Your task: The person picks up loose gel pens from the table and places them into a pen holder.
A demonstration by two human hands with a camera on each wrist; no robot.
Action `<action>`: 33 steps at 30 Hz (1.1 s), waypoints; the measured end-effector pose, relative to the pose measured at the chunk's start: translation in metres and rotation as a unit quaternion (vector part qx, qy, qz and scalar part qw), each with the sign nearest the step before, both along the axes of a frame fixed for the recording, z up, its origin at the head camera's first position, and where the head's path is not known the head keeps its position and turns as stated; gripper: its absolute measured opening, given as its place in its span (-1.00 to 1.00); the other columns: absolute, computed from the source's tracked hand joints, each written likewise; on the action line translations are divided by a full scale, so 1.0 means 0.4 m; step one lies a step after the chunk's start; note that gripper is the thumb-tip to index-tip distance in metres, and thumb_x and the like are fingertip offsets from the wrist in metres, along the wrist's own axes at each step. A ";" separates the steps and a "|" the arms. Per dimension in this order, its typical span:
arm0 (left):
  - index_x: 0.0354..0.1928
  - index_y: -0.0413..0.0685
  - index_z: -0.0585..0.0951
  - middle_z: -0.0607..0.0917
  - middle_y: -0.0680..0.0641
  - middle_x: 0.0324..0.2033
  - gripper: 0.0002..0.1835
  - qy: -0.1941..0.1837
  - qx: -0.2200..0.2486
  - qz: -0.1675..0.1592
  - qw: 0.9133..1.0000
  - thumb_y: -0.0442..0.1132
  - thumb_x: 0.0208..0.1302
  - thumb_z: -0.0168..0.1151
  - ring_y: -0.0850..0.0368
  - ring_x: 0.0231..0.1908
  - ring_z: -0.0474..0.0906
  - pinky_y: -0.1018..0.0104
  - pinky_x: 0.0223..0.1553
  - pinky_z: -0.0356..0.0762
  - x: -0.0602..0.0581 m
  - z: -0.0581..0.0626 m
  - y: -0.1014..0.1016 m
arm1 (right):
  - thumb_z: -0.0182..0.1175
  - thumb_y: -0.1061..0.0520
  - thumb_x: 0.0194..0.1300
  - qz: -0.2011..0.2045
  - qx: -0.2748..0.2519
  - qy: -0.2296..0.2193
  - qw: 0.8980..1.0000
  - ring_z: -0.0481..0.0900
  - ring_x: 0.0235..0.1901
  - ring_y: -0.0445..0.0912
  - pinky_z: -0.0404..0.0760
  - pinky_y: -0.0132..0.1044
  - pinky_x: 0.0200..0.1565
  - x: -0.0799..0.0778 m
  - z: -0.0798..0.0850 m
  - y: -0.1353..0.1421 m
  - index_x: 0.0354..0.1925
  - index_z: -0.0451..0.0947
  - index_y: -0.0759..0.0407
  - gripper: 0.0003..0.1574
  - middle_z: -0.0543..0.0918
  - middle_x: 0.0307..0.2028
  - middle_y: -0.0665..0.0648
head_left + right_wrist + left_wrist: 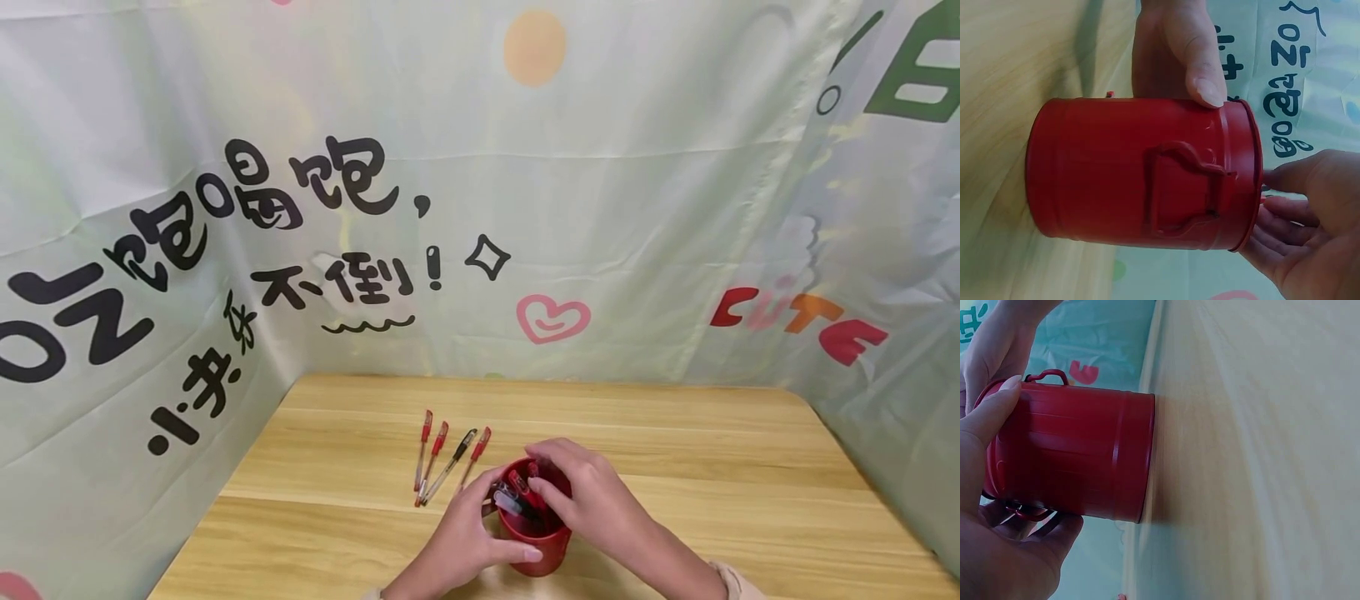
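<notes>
A small red metal bucket (542, 550) stands upright on the wooden table, with a side handle (1191, 187) showing in the right wrist view. My left hand (459, 533) grips its left side, thumb across the front near the rim. Inside, several pens lean together, among them a red-capped gel pen (520, 483) and a dark-capped one. Over the rim from the right reaches my right hand (600, 496), its thumb and fingers pinching the top of a red-capped pen in the mouth of the bucket. The bucket wall hides the pens' lower ends.
To the left of the bucket, several clear-barrelled gel pens lie on the wooden table (660, 433): red-capped ones and one black-capped pen (459, 450). A printed cloth curtain (637, 208) surrounds the table's back and sides.
</notes>
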State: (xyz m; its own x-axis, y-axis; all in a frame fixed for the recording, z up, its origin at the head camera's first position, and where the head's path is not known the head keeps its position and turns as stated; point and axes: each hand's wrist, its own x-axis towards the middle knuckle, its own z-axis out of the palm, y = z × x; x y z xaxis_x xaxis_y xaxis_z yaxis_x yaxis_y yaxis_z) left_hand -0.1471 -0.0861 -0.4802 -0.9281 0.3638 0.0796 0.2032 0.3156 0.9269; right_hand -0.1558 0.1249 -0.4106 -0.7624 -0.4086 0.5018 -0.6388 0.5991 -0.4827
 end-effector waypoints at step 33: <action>0.42 0.54 0.38 0.57 0.29 0.29 -0.02 0.007 -0.007 0.009 1.000 0.23 -0.10 0.67 0.22 0.31 0.52 0.36 0.29 0.56 0.001 -0.001 0.003 | 0.67 -0.04 -0.01 0.011 -0.145 -0.333 0.932 0.31 0.53 0.20 0.44 -0.40 0.38 0.018 -0.142 0.068 0.63 0.02 0.10 0.46 0.33 0.55 0.15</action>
